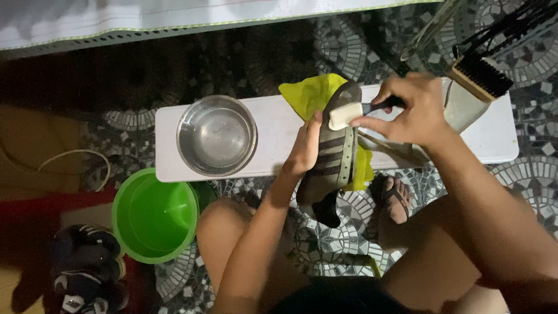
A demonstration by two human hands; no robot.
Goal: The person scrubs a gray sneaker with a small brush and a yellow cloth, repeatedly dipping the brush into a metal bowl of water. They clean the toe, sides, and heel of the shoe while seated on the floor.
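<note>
We are holding the dark shoe (332, 152) with our left hand (303, 150) over the white board (273, 125). Our right hand (410, 109) is gripping a small brush (347, 115) and scrubbing the sole edge. It looks partly cleaned; more scrubbing seems left.

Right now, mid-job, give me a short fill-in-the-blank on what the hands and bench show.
1. The left hand steadies a striped ____ on its side.
2. The right hand presses a small white brush against the shoe's ____.
3. The metal bowl sits on the white ____.
4. The bucket on the floor is ____.

Missing words: shoe; sole; bench; green
</note>
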